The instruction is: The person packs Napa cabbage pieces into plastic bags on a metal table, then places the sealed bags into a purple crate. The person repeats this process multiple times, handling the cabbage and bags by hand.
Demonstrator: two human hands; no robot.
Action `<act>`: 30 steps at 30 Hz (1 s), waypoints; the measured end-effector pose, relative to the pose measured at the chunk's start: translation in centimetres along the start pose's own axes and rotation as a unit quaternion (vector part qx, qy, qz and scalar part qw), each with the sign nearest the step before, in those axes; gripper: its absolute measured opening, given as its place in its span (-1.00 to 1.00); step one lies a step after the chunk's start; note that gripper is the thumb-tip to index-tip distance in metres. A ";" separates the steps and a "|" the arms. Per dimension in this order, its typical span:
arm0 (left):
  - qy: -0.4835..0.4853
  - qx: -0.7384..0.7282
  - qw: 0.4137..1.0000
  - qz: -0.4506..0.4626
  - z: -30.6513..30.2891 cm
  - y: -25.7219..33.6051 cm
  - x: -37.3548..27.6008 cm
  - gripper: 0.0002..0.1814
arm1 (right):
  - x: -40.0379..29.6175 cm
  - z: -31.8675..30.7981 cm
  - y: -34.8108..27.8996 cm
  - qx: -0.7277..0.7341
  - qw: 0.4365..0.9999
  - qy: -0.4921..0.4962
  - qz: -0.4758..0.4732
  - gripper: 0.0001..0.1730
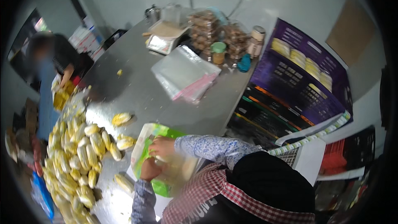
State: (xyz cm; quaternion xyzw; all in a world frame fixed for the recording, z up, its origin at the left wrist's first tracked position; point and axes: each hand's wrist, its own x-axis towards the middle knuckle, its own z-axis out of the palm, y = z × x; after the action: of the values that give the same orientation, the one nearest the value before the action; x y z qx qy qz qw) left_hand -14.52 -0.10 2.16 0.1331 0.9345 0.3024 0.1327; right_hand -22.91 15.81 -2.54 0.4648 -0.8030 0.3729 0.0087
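Observation:
A green-and-white printed plastic bag (140, 149) lies in front of me on the metal table (133, 74). My right hand (162, 147) reaches over it from the upper side, fingers bent onto the plastic. Below it, my left hand (151, 168) grips the same bag, its fingers turned inward. Something pale and shiny shows between the two hands, too blurred to name. Close to my left hand lies a single baby napa cabbage (123, 183). Two others, one cabbage (125, 142) and another cabbage (122, 119), rest beyond the bag.
A large heap of baby napa cabbages (73, 165) covers the table's left side. Clear plastic bags (185, 71) are stacked near a scale (161, 43), a green-lidded jar (218, 53) and a flask (256, 41). Purple printed crates (289, 68) stand right. Another person (67, 54) handles a yellow bag (63, 96).

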 end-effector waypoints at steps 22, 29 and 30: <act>-0.562 -0.539 0.597 0.193 10.2 42.3 12.8 -0.34 | -31.1 -41.5 -17.9 0.244 0.782 0.473 0.324 -0.35; -0.515 -0.536 0.668 0.029 11.3 42.2 15.2 -0.47 | -50.6 -56.2 -21.7 -0.083 0.643 0.564 0.512 -0.35; -0.477 -0.566 0.672 -0.015 11.6 41.3 15.4 -0.56 | -54.4 -57.4 -21.1 -0.026 0.624 0.503 0.598 -0.34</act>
State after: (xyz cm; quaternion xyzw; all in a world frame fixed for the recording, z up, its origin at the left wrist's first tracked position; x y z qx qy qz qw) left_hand -18.11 43.39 15.26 0.1447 0.3950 0.6669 0.6150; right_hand 4.75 84.77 31.69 -0.3778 -0.7839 0.4509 0.1987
